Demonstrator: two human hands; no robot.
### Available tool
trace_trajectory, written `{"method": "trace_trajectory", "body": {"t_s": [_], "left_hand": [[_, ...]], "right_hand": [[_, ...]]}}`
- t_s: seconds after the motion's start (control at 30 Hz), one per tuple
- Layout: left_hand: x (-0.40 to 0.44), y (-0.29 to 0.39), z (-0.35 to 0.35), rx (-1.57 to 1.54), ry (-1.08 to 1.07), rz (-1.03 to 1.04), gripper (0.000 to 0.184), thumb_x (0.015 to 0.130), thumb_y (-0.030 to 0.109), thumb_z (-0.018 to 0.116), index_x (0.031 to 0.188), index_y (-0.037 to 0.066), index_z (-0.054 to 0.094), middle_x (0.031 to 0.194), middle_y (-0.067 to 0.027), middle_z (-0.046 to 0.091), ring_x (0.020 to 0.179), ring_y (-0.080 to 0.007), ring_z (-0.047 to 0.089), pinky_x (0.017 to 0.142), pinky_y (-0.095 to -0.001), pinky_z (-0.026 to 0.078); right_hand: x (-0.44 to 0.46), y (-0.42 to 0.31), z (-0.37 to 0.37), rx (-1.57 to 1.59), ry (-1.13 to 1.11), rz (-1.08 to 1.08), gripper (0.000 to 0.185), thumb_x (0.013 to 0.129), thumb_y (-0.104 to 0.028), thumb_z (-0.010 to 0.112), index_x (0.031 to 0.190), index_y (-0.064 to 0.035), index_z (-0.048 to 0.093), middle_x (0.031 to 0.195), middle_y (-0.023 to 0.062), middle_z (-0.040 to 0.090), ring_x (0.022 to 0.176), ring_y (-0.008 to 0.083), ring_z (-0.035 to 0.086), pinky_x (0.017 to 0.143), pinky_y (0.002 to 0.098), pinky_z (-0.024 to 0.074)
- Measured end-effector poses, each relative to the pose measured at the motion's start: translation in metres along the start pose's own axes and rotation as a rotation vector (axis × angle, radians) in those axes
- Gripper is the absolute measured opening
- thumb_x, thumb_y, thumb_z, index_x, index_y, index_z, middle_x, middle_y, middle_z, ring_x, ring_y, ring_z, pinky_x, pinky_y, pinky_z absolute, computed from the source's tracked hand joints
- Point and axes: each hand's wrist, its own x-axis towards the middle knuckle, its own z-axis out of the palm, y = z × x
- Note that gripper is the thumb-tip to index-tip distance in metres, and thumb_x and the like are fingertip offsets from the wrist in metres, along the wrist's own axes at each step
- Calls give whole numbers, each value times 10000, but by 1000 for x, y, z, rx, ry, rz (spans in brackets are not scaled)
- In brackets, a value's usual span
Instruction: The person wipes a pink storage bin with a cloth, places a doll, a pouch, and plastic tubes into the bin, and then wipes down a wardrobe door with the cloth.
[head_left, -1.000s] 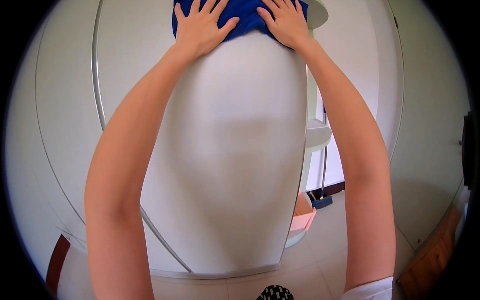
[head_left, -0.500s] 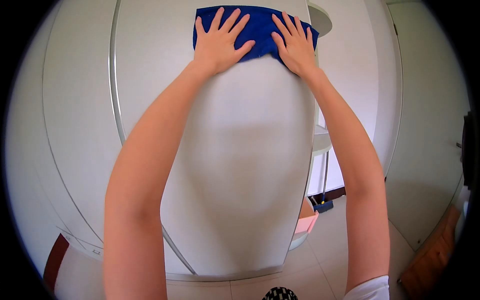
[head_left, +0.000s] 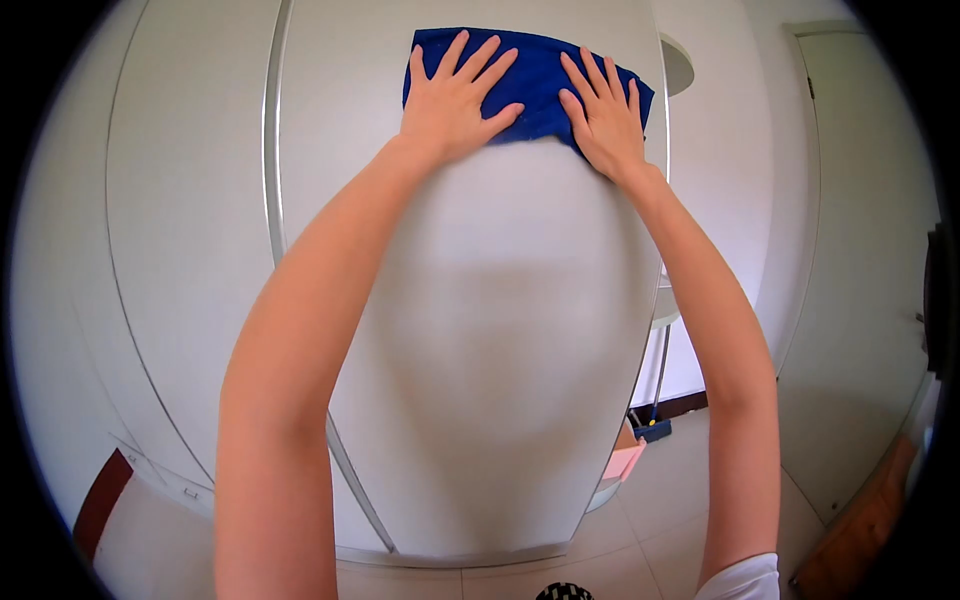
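A dark blue cloth is spread flat against the upper part of a pale wardrobe door. My left hand presses on the cloth's left half, fingers spread and pointing up. On its right half lies my right hand, also with fingers apart and palm down. Both hands touch the cloth without gripping it. The lower edge of the cloth is uneven between the two thumbs, and its right end reaches the door's right edge.
A metal strip runs down left of the door. Rounded shelves stick out at its right side. Below are a pink bin and a broom with a dark blue head on the tiled floor. A room door stands at far right.
The view has shifted, so the cloth, hands and door appear a little further right and lower. Both hands remain spread on the cloth near the top of the door.
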Motion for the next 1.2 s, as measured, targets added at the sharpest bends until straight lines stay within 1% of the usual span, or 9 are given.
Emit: {"method": "trace_trajectory", "body": {"t_s": [0.27,0.5,0.6,0.83,0.9,0.97,1.03,1.13,1.2], "left_hand": [[-9,-4,-1,21,62,-30,664,918,600,463,1499,306,330,1558,14,316,1453,-269,233,1135,-629,133],[-22,-41,4,35,98,-44,612,946,574,438,1494,323,337,1557,31,322,1451,-252,245,1136,-621,130],[-17,-18,8,69,120,-9,579,965,568,406,1492,336,339,1555,40,325,1453,-243,244,1141,-615,123],[-26,-47,25,107,123,-16,572,969,570,397,1492,349,330,1561,41,315,1457,-238,237,1145,-614,119],[-28,-47,21,123,120,-7,584,968,568,399,1499,338,320,1564,33,308,1457,-251,235,1143,-617,127],[-30,-40,8,-92,11,-74,632,938,478,479,1464,137,396,1531,-108,352,1434,-336,253,1156,-574,149],[-32,-38,10,-48,3,-78,615,945,461,480,1458,129,406,1524,-118,360,1429,-341,264,1160,-560,154],[-35,-30,11,-178,29,-59,624,943,467,478,1460,125,401,1524,-120,360,1433,-335,257,1160,-568,145],[-40,-20,13,-9,7,-72,629,941,467,481,1460,122,399,1524,-122,359,1435,-337,252,1158,-581,133]], "right_hand": [[4,-10,4,-2,60,-30,516,1012,-478,334,1488,-282,361,1573,21,287,1454,292,230,1169,548,140],[21,-34,21,-1,74,-89,507,1018,-469,320,1484,-278,368,1569,32,297,1451,294,238,1166,550,149],[5,-16,19,-7,114,-73,508,1018,-469,316,1485,-274,369,1569,36,295,1451,298,238,1165,551,152],[14,-40,45,5,162,-68,513,1016,-476,319,1482,-270,375,1564,38,307,1450,299,240,1165,549,155],[15,-44,40,47,105,-57,510,990,-367,419,1437,-122,432,1506,120,388,1406,331,311,1147,517,223],[14,-50,39,57,104,-52,508,992,-367,415,1436,-120,433,1505,119,391,1406,329,313,1148,515,224],[12,-49,40,67,101,-46,506,994,-367,412,1435,-119,435,1503,118,393,1405,328,315,1149,514,225],[6,-43,40,61,107,-61,505,993,-369,412,1432,-121,438,1501,117,397,1404,326,318,1148,511,227],[-1,-38,39,72,102,-72,507,991,-371,415,1431,-121,440,1500,118,400,1402,328,321,1146,510,232]]}}
